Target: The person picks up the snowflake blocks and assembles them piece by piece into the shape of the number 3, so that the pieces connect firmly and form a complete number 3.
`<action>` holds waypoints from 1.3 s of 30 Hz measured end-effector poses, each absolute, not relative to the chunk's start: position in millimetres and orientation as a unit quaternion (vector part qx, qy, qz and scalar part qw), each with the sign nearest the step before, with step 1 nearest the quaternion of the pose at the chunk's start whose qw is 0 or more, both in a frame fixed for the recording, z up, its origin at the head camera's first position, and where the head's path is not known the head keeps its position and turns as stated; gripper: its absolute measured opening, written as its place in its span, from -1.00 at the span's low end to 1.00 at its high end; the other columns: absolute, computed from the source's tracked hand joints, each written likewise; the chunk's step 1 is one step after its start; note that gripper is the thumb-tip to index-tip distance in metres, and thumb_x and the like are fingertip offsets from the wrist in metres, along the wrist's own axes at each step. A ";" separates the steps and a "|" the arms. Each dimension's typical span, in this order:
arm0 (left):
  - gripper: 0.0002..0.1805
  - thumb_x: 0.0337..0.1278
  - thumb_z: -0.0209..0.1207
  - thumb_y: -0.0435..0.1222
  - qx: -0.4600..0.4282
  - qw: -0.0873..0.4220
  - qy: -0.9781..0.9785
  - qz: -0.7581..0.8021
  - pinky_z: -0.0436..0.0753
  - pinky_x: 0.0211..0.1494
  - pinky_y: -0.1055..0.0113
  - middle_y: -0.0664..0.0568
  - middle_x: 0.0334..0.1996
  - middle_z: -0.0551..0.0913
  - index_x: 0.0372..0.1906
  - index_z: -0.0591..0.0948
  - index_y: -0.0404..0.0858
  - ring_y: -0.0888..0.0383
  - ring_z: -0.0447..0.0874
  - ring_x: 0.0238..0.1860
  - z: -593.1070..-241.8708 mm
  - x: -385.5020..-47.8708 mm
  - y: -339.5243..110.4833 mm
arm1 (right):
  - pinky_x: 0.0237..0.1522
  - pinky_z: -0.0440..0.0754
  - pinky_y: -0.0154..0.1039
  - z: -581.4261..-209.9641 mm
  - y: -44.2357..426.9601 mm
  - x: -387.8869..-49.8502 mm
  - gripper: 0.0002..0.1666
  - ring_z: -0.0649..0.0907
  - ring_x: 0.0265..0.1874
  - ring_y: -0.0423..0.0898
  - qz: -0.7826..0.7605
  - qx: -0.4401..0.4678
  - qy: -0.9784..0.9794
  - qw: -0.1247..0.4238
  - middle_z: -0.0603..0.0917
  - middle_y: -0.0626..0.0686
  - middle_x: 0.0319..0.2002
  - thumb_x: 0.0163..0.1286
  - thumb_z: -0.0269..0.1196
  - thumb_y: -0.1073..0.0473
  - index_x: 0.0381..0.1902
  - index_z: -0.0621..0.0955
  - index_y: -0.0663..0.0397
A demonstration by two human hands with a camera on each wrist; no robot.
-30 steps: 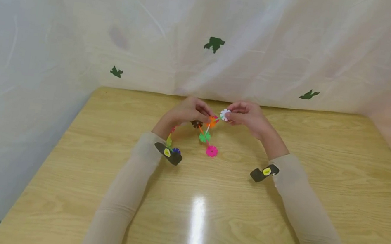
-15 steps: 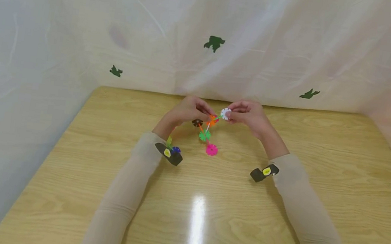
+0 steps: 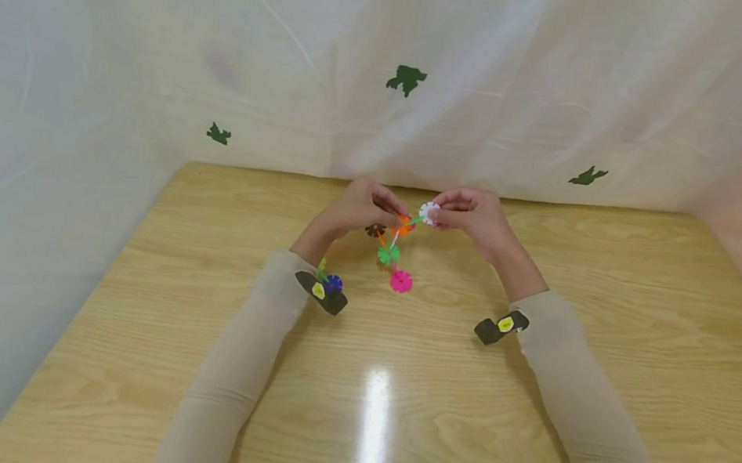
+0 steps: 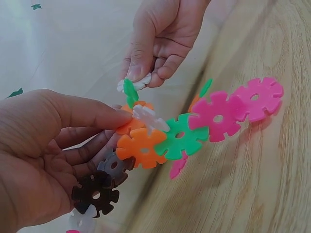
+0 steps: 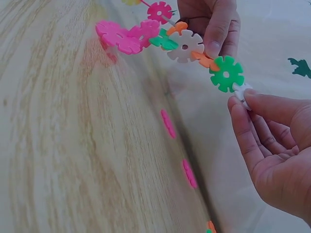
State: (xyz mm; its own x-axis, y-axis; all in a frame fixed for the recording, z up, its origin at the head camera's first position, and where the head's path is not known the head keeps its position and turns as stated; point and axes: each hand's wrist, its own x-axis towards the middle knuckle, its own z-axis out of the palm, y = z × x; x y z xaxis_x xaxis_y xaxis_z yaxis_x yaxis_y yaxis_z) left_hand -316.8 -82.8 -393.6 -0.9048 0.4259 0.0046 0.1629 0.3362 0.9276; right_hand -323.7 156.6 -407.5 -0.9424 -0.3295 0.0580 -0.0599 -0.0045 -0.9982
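My left hand pinches an orange notched plastic disc between thumb and fingers. It belongs to a chain of interlocking notched discs held above the table. Joined on are a green disc, pink discs and a dark brown disc by the left palm. My right hand grips a white disc by its edge. That disc meets another green disc, which connects to the orange part of the chain. A blue disc shows beside the left wrist; its links are partly hidden.
The wooden table ends at a pale curtain with green leaf shapes. Narrow pink pieces appear near the back edge in the right wrist view. A black strap is on the right wrist.
In the head view the discs have shifted up very slightly with a small movement of the view. Both hands keep the same hold.
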 end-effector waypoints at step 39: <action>-0.82 0.12 0.35 -0.47 0.128 0.075 0.806 0.573 0.59 -0.43 0.48 -0.11 -0.35 0.80 -0.15 0.77 -0.43 0.03 0.72 -0.36 -397.4 -312.5 -73.9 | -0.30 0.79 -0.33 -410.1 148.8 -321.7 -0.91 0.76 -0.42 -0.17 -0.721 -0.086 0.683 0.071 0.78 -0.03 -0.41 0.29 0.36 0.46 -0.29 0.69 0.24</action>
